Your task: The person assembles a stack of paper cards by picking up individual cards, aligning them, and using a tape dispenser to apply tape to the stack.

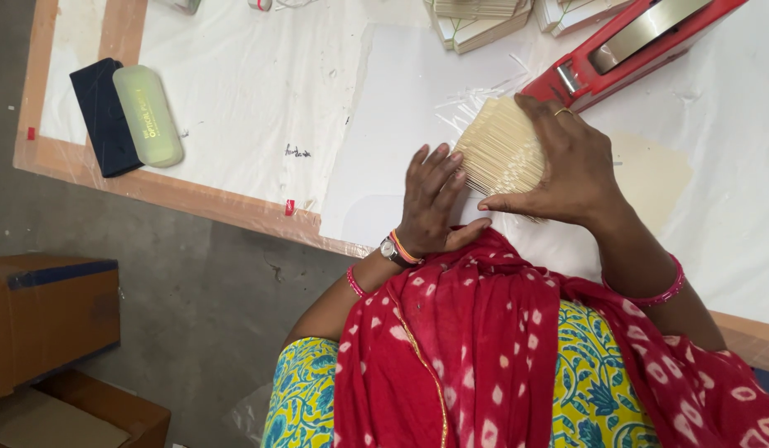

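Boxes (pixel 44 323): brown, on the floor at far left.
Cases (pixel 127 116): one dark, one pale green, side by side on the table (pixel 260 91).
Left hand (pixel 430 203): fingers spread flat against the bundle's left side.
Sticks (pixel 500 149): thin pale bundle on the table, held between both hands.
Right hand (pixel 567 162): cupped over the bundle, thumb pressed beneath.
Dispenser (pixel 633 46): red, just beyond the right hand.

Small packing workshop, prob. a hand-assembly bench: worktable (pixel 260 108) covered w/ white sheet taped at the edges over bare board, on rough grey concrete floor (pixel 193 307). At the table's far edge sit a big red tape dispenser (pixel 642 37) & stacks of flat folded cartons (pixel 480 21). Below the table's near-left corner, brown cardboard boxes (pixel 48 319) stand on the floor.
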